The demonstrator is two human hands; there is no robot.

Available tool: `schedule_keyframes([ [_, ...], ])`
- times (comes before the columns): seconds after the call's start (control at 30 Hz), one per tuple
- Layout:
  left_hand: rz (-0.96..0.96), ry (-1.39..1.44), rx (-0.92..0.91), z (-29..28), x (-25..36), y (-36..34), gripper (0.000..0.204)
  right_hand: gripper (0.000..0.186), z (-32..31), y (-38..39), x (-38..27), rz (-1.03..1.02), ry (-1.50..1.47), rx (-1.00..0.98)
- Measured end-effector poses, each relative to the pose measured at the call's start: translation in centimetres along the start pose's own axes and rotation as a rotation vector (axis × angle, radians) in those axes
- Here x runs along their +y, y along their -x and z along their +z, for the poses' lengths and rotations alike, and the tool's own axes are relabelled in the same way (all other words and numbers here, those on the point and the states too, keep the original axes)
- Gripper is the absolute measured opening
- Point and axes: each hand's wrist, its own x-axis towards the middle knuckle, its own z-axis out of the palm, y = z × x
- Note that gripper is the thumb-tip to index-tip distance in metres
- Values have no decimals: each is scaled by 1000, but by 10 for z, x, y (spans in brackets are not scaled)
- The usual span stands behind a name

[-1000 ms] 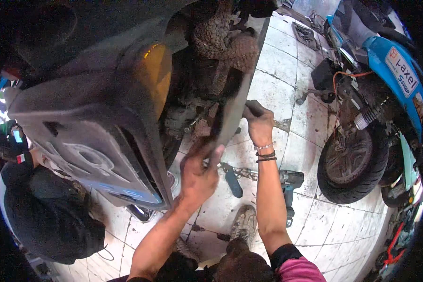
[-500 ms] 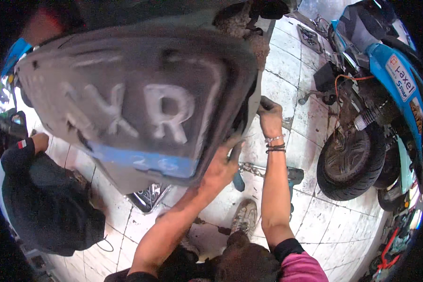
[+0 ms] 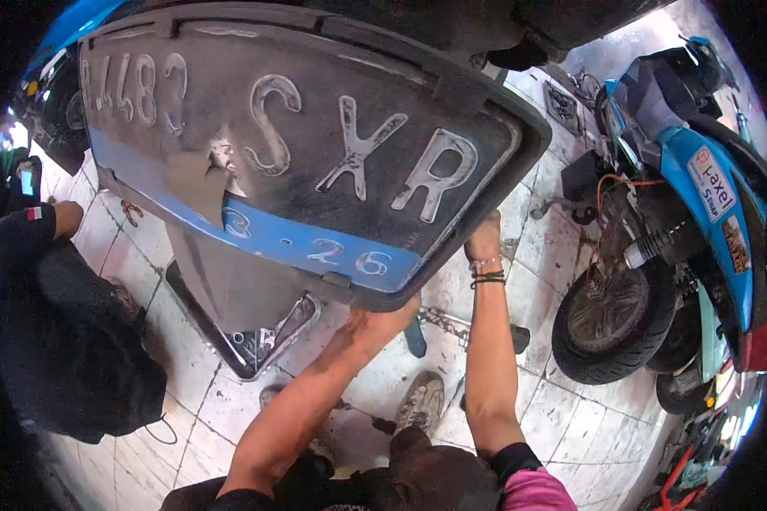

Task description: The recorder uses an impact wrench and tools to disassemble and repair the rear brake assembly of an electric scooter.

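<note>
Partly, left hand [image 3: 388, 320] and right hand [image 3: 486, 237] are masked by the number plate [image 3: 314, 157], perhaps steadied at its lower-right corner; grip cannot be told.

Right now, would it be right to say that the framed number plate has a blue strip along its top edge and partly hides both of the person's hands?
Not quite: in the head view, the framed number plate has its blue strip along the bottom edge, not the top; it does partly hide the left hand and right hand.
</note>
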Motion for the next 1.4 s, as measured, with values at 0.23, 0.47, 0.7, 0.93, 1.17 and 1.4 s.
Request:
schedule_keyframes([
  [0.23,-381,1086,23,-22,-16,1,24,30,-2,-10,-3,28,-17,-52],
  [0.47,-583,1565,11,7,-22,6,34,27,-11,-17,-6,-56,-225,-84],
  [0.7,-724,1161,88,-34,-20,-11,37,24,2,-9,-3,308,-339,23],
  [0.93,-793,1480,61,-78,-28,-32,42,28,3,-15,17,-345,1029,-148],
  [1.17,-823,1381,-30,-96,-27,-40,31,24,-1,-4,1,95,-451,51],
  [1.4,-851,1419,27,-97,-25,-37,29,18,12,0,-7,-108,-175,240],
])
